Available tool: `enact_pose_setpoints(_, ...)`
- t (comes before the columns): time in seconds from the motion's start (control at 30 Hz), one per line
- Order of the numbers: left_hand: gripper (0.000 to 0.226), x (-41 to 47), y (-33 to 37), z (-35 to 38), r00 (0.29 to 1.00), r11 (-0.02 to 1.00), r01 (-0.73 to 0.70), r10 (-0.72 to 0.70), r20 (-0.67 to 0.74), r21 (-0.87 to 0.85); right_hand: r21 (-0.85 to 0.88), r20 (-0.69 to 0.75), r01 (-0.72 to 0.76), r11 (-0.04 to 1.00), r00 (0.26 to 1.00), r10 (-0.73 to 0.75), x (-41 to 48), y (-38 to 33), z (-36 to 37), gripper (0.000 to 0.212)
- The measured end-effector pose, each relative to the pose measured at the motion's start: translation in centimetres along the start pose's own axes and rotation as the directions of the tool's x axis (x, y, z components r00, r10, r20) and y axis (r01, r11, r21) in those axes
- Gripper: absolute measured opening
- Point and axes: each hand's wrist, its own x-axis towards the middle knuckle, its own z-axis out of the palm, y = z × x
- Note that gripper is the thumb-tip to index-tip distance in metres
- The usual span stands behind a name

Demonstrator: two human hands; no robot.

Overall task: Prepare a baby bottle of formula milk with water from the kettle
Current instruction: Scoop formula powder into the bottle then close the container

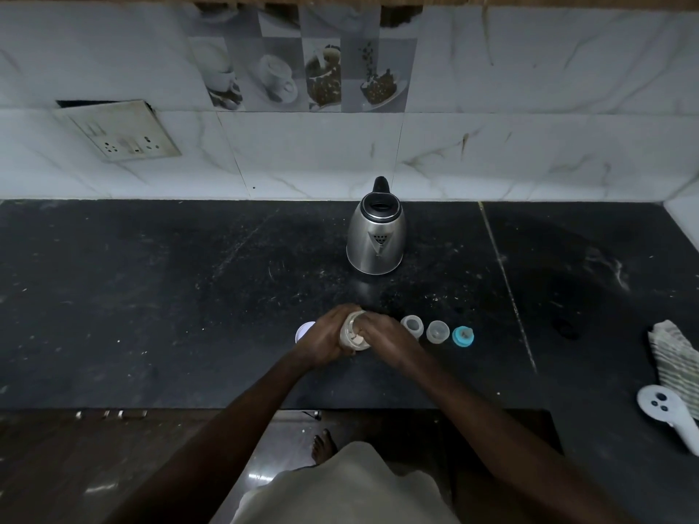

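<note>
Both hands (355, 340) grip translucent cylindrical jar (353, 330).

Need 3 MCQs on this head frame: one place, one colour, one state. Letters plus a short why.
1. Where does the kettle stand?
A. At the back of the counter, beyond the hands
B. At the counter's front edge
C. On the floor

2. What colour is the bottle collar, rightmost of the small parts in the row?
A. Red
B. Blue-green
C. Black

3. What is the left hand doing?
A. Resting flat on the counter
B. Lifting the kettle
C. Gripping a clear jar

Answers: 1 A, it sits near the tiled wall beyond both hands. 2 B, the ring is teal against the black counter. 3 C, its fingers wrap the jar while the right hand works at its mouth.
</note>
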Motion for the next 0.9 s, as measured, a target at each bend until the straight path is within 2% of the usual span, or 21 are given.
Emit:
enact_pose_setpoints(0.03, 0.080, 0.0, -0.1, 0.0, 1.000, 1.000, 0.002, -0.002, 0.007, 0.014, -0.090, -0.025, 0.074, 0.993, 0.997, -0.077, -0.5, 0.7, -0.5, 0.037)
enact_pose_setpoints(0.1, 0.081, -0.1, -0.2, -0.1, 1.000, 0.999, -0.003, 0.002, 0.025, 0.035, -0.266, -0.165, 0.092, 0.960, 0.976, -0.139, -0.3, 0.8, 0.4, 0.034)
enact_pose_setpoints(0.17, 0.079, -0.1, -0.1, 0.0, 0.999, 0.999, -0.018, 0.016, 0.035, 0.046, -0.313, -0.240, 0.153, 0.937, 0.942, -0.234, -0.4, 1.0, 1.4, 0.032)
enact_pose_setpoints(0.23, 0.076, -0.1, 0.1, 0.0, 0.999, 0.999, -0.018, 0.016, 0.042, 0.051, -0.369, -0.318, 0.252, 0.895, 0.870, -0.376, -0.7, 1.3, 1.4, 0.018)
enact_pose_setpoints(0.3, 0.073, -0.1, 0.3, 0.0, 0.999, 0.998, -0.027, 0.025, 0.027, 0.059, -0.435, -0.378, 0.245, 0.866, 0.824, -0.423, -0.8, 2.2, 1.6, 0.011)
enact_pose_setpoints(0.5, 0.070, -0.1, 0.5, 0.2, 0.998, 0.992, -0.051, 0.046, 0.045, 0.112, -0.569, -0.405, 0.135, 0.811, 0.812, -0.420, -1.2, 2.6, 2.9, 0.008)
enact_pose_setpoints(0.57, 0.071, 0.0, 0.5, 0.3, 0.998, 0.992, -0.047, 0.040, 0.057, 0.119, -0.617, -0.355, 0.082, 0.783, 0.858, -0.370, -1.1, 2.7, 3.2, 0.006)
enact_pose_setpoints(0.67, 0.071, 0.0, 0.4, 0.5, 0.997, 0.988, -0.044, 0.035, 0.069, 0.148, -0.674, -0.243, 0.037, 0.738, 0.932, -0.269, -0.3, 2.7, 3.4, 0.030)
enact_pose_setpoints(0.73, 0.068, 0.0, 0.4, 0.7, 0.996, 0.985, -0.058, 0.046, 0.074, 0.162, -0.700, -0.164, 0.037, 0.713, 0.964, -0.210, 0.4, 2.5, 3.5, 0.035)
enact_pose_setpoints(0.9, 0.061, -0.2, 0.5, 0.9, 0.995, 0.977, -0.089, 0.077, 0.067, 0.193, -0.735, -0.164, -0.011, 0.678, 0.973, -0.162, 1.5, 2.7, 4.5, 0.033)
